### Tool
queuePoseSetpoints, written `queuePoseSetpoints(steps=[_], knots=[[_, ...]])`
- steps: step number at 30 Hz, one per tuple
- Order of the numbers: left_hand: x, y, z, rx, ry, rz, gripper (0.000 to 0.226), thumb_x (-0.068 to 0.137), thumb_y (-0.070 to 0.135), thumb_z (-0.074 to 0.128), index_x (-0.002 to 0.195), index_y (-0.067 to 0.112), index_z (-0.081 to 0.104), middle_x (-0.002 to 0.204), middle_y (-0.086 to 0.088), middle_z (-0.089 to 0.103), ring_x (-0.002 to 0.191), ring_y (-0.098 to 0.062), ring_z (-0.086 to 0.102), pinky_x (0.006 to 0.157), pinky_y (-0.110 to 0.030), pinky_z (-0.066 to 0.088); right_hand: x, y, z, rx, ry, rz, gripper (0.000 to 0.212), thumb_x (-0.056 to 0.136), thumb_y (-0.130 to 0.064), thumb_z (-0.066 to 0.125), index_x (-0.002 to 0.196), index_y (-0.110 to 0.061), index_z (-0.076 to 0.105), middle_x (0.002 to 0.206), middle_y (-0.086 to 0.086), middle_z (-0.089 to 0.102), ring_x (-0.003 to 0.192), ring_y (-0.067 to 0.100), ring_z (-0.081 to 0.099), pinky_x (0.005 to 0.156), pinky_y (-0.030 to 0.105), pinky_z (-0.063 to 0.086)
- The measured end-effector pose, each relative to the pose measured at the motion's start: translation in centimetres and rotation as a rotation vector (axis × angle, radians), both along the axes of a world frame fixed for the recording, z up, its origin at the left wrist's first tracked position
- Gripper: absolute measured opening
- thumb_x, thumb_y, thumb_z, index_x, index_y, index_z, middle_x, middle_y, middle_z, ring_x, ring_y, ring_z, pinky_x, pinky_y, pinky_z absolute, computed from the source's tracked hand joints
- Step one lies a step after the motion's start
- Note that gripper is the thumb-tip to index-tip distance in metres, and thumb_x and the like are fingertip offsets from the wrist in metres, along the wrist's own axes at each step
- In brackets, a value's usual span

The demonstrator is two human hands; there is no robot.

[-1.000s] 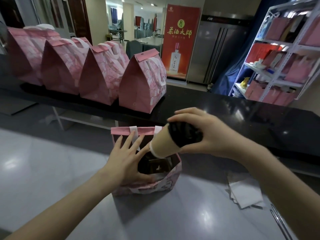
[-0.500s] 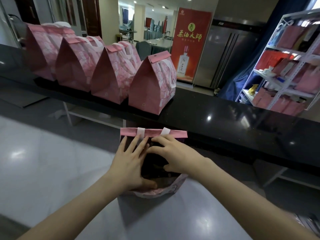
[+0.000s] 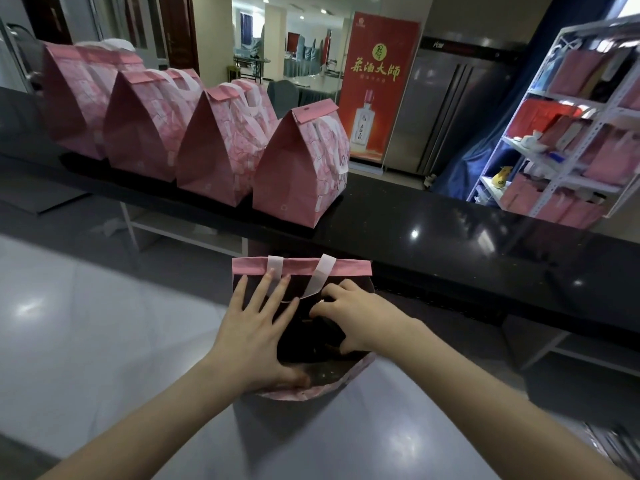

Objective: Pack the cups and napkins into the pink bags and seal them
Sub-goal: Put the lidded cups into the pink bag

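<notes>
An open pink bag (image 3: 301, 266) stands on the grey counter (image 3: 104, 323), its white handle straps (image 3: 320, 275) hanging into the dark mouth. My left hand (image 3: 256, 327) lies spread against the bag's left side, fingers straight, thumb on the near rim. My right hand (image 3: 360, 320) reaches into the mouth with fingers curled over the cup's dark lid (image 3: 325, 337). The rest of the cup is hidden inside the bag. No napkins show clearly.
Several sealed pink bags (image 3: 298, 174) stand in a row on the raised black ledge (image 3: 450, 237) behind the open bag. A white shelf rack (image 3: 571, 133) with more pink bags is at the right. A red banner (image 3: 377, 88) stands farther back.
My right hand carried the cup from above the bag down into its mouth. My left hand stayed on the bag's left side, holding it open. The view shifted away from the napkins.
</notes>
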State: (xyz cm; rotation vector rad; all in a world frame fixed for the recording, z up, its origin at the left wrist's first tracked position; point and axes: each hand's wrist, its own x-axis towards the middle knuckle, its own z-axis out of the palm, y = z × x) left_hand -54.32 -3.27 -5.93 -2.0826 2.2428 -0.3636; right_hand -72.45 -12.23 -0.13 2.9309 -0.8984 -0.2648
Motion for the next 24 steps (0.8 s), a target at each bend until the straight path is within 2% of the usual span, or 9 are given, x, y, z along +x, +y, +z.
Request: queuePoseSetpoints(steps=[8,13,17,20,24], knots=[[-0.5,0.0,-0.3,0.024,-0.009,0.019,0.117,0.055,0.098,0.001,0.152,0.033,-0.007,0.155,-0.009,-0.031,0.134,-0.031,-0.043,0.109,-0.062,-0.017,0.7,-0.4,-4.5,-0.024,-0.04,-0.048,0.07,0.079,-0.028,0.072,0.14,-0.029,0.039,0.14,0.004,0.037,0.122,0.027,0.035,0.086,0.044,0.052],[-0.8,-0.5,-0.2,0.055,-0.025,0.044,0.117,0.056,0.099,0.006,0.151,0.031,-0.008,0.154,-0.012,-0.031,0.133,-0.033,-0.044,0.108,-0.061,-0.019,0.2,-0.8,-5.7,0.014,-0.045,-0.125,0.073,0.08,-0.03,0.071,0.143,-0.029,0.036,0.141,0.005,0.036,0.126,0.03,0.032,0.095,0.046,0.048],[-0.8,-0.8,0.4,0.054,-0.016,0.049,0.113,0.062,0.097,0.017,0.152,0.032,-0.005,0.157,-0.013,-0.024,0.135,-0.033,-0.042,0.107,-0.062,-0.02,0.1,-0.6,-6.3,0.041,-0.052,-0.166,0.072,0.083,-0.029,0.07,0.145,-0.029,0.033,0.146,0.006,0.032,0.132,0.032,0.028,0.099,0.048,0.046],[-0.6,-1.1,1.5,0.02,-0.078,-0.072,0.109,0.065,0.092,0.029,0.152,0.033,0.0,0.16,-0.012,-0.016,0.136,-0.035,-0.039,0.105,-0.065,-0.022,0.1,-0.3,-6.6,0.021,-0.081,-0.132,0.067,0.087,-0.029,0.066,0.146,-0.03,0.034,0.152,0.006,0.027,0.135,0.033,0.026,0.101,0.051,0.045],[-0.2,-2.2,2.5,0.054,-0.215,-0.22,0.115,0.06,0.095,0.033,0.151,0.037,-0.005,0.159,-0.009,-0.022,0.133,-0.04,-0.042,0.104,-0.067,-0.023,0.4,0.2,-6.9,0.03,-0.114,-0.085,0.064,0.09,-0.026,0.061,0.147,-0.031,0.031,0.155,0.007,0.023,0.138,0.036,0.024,0.101,0.054,0.043]])
